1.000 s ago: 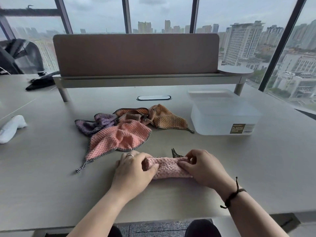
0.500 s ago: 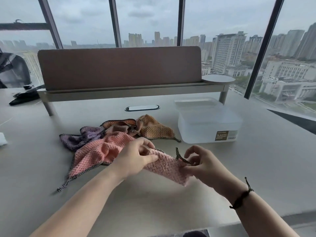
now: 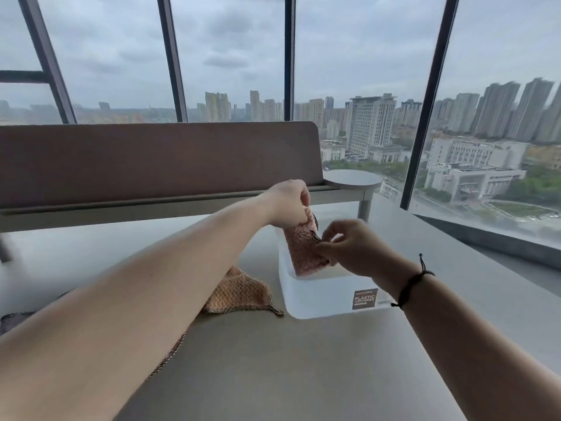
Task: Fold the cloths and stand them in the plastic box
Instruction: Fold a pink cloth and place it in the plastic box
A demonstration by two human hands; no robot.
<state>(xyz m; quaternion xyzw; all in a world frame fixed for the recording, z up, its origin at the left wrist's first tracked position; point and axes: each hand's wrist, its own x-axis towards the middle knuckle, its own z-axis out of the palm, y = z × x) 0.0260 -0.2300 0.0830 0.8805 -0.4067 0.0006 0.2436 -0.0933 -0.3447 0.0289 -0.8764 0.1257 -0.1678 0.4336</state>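
Observation:
A folded pink cloth (image 3: 303,250) stands on edge inside the translucent plastic box (image 3: 318,299), against its left wall. My left hand (image 3: 288,203) grips the cloth's top end from above. My right hand (image 3: 349,247) pinches the cloth's right edge over the box. An orange cloth (image 3: 239,291) lies flat on the table just left of the box, partly under my left forearm. A purple cloth (image 3: 12,320) peeks in at the far left edge. The other loose cloths are hidden by my arm.
The grey table (image 3: 273,360) runs to a brown divider panel (image 3: 151,159) with a shelf at the back. A round side shelf (image 3: 352,179) stands behind the box. Large windows lie beyond; the table's right edge is near the box.
Both hands lifted the folded pink cloth off the table, carried it right and forward, and set it on edge in the box. The camera tilted up and right.

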